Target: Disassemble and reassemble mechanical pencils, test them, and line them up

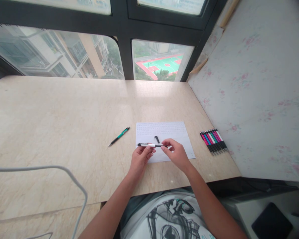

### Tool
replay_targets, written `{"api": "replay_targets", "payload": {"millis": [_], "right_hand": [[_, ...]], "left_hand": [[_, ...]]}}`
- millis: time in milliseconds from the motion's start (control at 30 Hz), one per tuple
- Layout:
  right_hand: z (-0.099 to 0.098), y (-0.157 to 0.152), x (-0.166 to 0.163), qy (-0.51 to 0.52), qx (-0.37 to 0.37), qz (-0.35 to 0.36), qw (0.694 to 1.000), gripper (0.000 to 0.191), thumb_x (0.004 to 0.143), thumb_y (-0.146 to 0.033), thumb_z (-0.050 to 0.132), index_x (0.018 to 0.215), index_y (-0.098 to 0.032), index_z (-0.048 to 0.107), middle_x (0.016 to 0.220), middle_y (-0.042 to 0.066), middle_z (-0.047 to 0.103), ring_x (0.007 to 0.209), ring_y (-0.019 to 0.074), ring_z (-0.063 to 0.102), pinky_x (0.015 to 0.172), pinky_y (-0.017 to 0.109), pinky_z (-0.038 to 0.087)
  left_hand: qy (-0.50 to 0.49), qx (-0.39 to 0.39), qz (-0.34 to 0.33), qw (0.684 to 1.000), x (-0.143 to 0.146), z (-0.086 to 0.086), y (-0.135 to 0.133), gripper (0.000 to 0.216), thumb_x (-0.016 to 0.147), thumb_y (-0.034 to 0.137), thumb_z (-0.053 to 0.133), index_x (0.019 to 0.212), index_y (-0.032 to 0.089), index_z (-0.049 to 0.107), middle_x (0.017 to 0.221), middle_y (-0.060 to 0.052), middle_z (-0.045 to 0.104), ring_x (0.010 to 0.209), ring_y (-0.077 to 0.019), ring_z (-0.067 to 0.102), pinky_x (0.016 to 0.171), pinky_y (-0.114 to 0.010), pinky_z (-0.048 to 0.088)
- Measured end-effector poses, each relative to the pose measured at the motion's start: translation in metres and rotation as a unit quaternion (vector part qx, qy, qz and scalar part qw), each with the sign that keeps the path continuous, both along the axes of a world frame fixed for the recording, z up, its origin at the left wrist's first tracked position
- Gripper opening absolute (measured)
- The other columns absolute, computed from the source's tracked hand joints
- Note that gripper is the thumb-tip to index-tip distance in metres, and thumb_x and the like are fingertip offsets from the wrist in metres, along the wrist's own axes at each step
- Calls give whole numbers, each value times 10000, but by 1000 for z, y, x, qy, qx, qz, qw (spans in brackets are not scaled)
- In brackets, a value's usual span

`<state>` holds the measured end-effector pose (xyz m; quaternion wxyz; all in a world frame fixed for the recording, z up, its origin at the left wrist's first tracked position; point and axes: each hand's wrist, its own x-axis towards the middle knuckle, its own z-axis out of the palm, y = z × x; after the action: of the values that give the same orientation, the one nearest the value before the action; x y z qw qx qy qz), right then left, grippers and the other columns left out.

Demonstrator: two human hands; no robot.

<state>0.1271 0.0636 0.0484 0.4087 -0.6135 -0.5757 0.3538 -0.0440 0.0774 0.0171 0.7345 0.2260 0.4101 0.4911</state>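
Observation:
A white and black pen (149, 145) lies level across my two hands, above the paper. My left hand (140, 160) is closed around its white barrel, thumb on the near side. At the other end, my right hand (176, 153) pinches the thin dark part that sticks out of the barrel; its tip is hidden by my fingers. Just beyond the pen, a short black piece (156, 139), like a cap or grip sleeve, rests on a sheet of paper (165, 126) with rows of writing. A green and black pen (119, 136) lies left of the sheet.
Several coloured pens (213, 141) lie side by side near the papered wall (259, 93) at right. A grey cable (64, 170) arches over the left front of the marble-like tabletop (64, 126). Dark-framed windows (126, 53) stand behind it.

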Motion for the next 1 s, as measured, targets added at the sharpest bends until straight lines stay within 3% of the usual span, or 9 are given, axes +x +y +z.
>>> {"api": "replay_targets", "payload": {"millis": [67,167,367,433,533,700,800,900,1000], "right_hand": [[2,0,0,-14,6,10,1000,221,849,-418,596,817,-211,668,823,34,696,739,177,625,602,262,464],[2,0,1,-9,-3,24,1000,367,911,-442,498,677,-201,644,668,27,667,642,169,611,617,283,469],[1,1,1,-13,1,32,999,233,832,-429,612,909,-216,668,877,35,697,785,185,634,624,268,479],[2,1,1,-22,5,44,999,218,855,-413,587,821,-213,667,812,26,691,751,177,629,634,271,474],[1,1,1,-19,-8,58,998,371,931,-417,468,701,-201,663,696,27,677,676,168,624,654,288,474],[-2,1,1,-7,6,43,999,190,831,-366,621,933,-214,674,885,39,701,799,188,641,625,271,481],[-1,0,0,-19,25,45,998,144,847,-336,599,843,-215,677,834,32,693,777,180,628,639,276,472],[3,0,-1,-28,24,55,998,265,902,-358,529,739,-209,675,721,20,675,683,163,603,643,286,459],[3,-1,-1,-25,18,53,998,264,907,-361,521,769,-207,683,755,28,686,695,161,609,636,280,463]], "left_hand": [[0,3,0,1000,0,1,0,262,738,308,757,938,145,711,865,-69,714,757,-127,658,683,-223,470],[0,2,-6,1000,1,2,0,269,719,330,771,906,146,713,837,-69,716,748,-136,660,681,-235,475],[-3,6,-13,1000,1,0,-1,277,721,321,769,927,145,711,863,-79,718,758,-141,658,696,-243,477],[-2,7,-13,1000,1,-1,-1,260,733,314,758,923,143,712,854,-79,718,756,-141,658,694,-241,475],[-2,9,-15,1000,1,0,-1,246,733,313,760,903,142,715,835,-72,714,742,-136,654,692,-239,473],[2,21,-17,1000,1,1,-1,242,741,299,756,923,145,715,846,-70,712,748,-137,651,694,-239,474],[6,21,-15,1000,1,2,-1,235,743,296,754,918,144,716,849,-73,718,740,-137,650,694,-241,475],[7,23,-17,1000,2,2,-2,226,747,303,751,902,142,717,843,-74,721,734,-137,650,692,-242,475],[7,23,-19,1000,2,2,-2,236,738,302,759,906,142,716,843,-73,722,734,-138,650,689,-242,473]]}}
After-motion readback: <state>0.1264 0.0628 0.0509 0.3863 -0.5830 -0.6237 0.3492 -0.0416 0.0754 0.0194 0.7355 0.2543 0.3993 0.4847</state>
